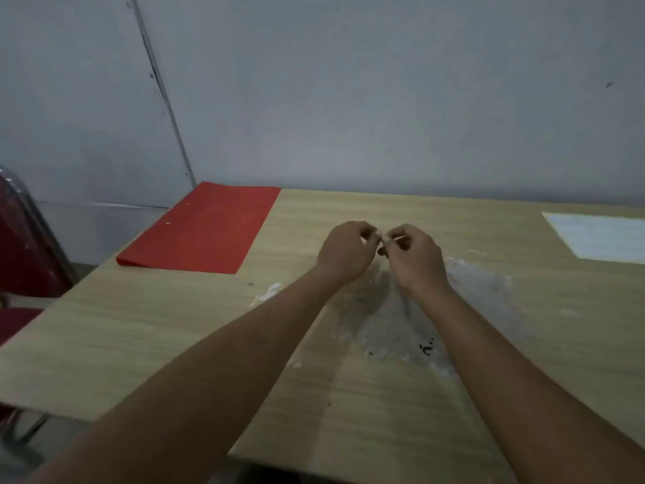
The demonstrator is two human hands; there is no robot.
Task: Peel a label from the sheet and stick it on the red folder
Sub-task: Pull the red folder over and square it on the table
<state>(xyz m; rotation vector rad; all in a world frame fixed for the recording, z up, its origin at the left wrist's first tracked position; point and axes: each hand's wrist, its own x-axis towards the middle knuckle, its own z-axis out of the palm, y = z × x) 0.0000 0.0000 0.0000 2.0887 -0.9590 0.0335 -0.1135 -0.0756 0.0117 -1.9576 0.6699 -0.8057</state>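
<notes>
Currently left hand [345,249] and right hand [413,255] pinch white label [382,236] together; red folder [202,228] lies at far-left corner of table [139,326], nearer left hand.

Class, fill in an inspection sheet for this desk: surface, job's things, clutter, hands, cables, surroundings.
Surface: wooden table, whitish smears mid-table.
Job's things: red folder flat at far left; label sheet at far right; small white label between the fingertips.
Clutter: dark specks in the smears.
Hands: left hand and right hand meet, both pinching the label.
Cables: nothing seen.
Surroundings: grey wall; red chair at left.
</notes>
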